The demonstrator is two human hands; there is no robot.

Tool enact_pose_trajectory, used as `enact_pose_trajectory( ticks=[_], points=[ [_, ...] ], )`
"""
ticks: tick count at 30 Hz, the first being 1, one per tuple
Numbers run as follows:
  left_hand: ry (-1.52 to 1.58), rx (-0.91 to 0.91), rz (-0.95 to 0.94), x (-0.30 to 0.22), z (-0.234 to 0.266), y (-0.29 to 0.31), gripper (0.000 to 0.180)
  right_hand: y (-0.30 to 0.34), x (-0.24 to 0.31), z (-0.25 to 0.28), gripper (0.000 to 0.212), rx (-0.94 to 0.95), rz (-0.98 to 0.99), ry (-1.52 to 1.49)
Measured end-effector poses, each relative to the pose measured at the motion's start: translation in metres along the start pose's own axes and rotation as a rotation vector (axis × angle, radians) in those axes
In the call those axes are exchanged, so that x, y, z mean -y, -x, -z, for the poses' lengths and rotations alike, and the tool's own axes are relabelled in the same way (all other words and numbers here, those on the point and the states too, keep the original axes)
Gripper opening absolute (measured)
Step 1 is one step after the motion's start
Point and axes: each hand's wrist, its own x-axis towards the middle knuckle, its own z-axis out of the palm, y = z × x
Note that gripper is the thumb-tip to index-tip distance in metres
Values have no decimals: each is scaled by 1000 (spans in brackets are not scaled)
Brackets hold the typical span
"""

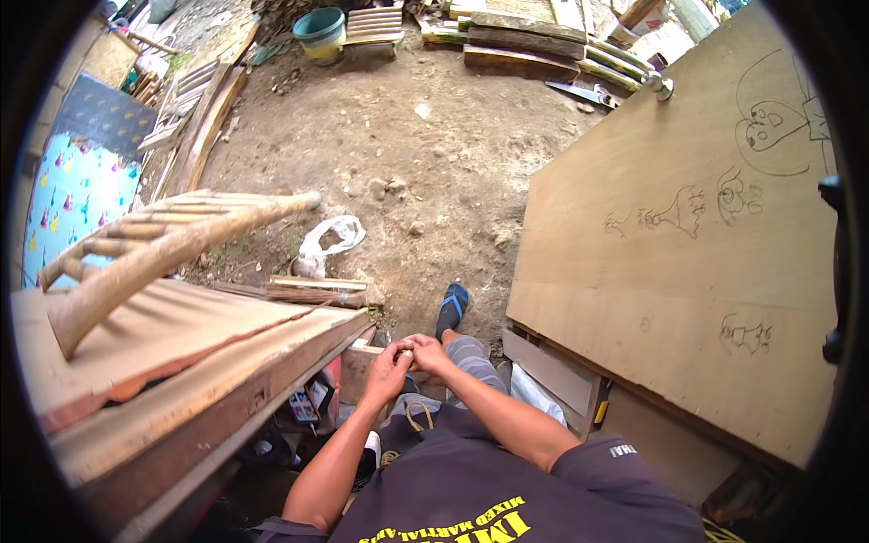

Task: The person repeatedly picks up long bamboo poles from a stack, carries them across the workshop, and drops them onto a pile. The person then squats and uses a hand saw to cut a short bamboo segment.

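My left hand (388, 372) and my right hand (428, 353) meet in front of my lap, fingertips touching. Both have their fingers bent and pressed together. If anything small is between them, it is too small to make out. Below the hands are my grey striped shorts (474, 359), and beyond them my foot in a dark sock and a blue-strapped flip-flop (455, 296) rests on the dirt. Left of my hands runs the edge of a wooden bench or platform (272, 366).
A wooden door (670, 244) with pen drawings stands at the right. A bamboo rail (181, 237) rises at the left. On the dirt ground (425, 163) lies a white plastic bag (339, 237). Farther off are a green bucket (319, 34), stacked planks (525, 41) and a handsaw (584, 93).
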Motion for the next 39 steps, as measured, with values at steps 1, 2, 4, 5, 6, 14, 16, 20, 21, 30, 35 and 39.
enact_pose_trajectory(
  ticks=[1, 2, 4, 5, 6, 14, 16, 20, 21, 30, 35, 39],
  points=[
    [25, 9, -23, -17, -6, -16, 28, 7, 26, 17, 23, -39, 0, 19],
    [52, 9, -33, -34, -11, -32, 29, 17, 50, 35, 24, -53, 36, 27],
    [111, 22, -82, -68, -18, -59, 28, 33, 98, 64, 25, -83, 86, -32],
    [137, 27, -102, -85, -20, -71, 28, 39, 121, 77, 25, -90, 113, -52],
    [154, 34, -108, -101, -20, -81, 28, 43, 143, 86, 27, -99, 133, -60],
    [121, 59, -120, -206, 14, -154, 33, 44, 277, 134, 29, -126, 223, -14],
    [142, 73, -163, -221, 27, -182, 33, 31, 306, 140, 29, -90, 233, -28],
    [113, 115, -232, -250, 60, -260, 31, -19, 375, 155, 28, -48, 225, 30],
    [72, 133, -230, -259, 72, -284, 31, -37, 394, 160, 29, -44, 221, 49],
    [-257, 274, -230, -408, 187, -498, 34, -144, 597, 200, 29, -138, 420, -59],
    [-379, 309, -379, -489, 183, -615, 34, -196, 672, 264, 30, -176, 434, -131],
    [-281, 375, -300, -541, 159, -688, 33, -237, 748, 324, 28, -262, 348, -50]
  ],
)
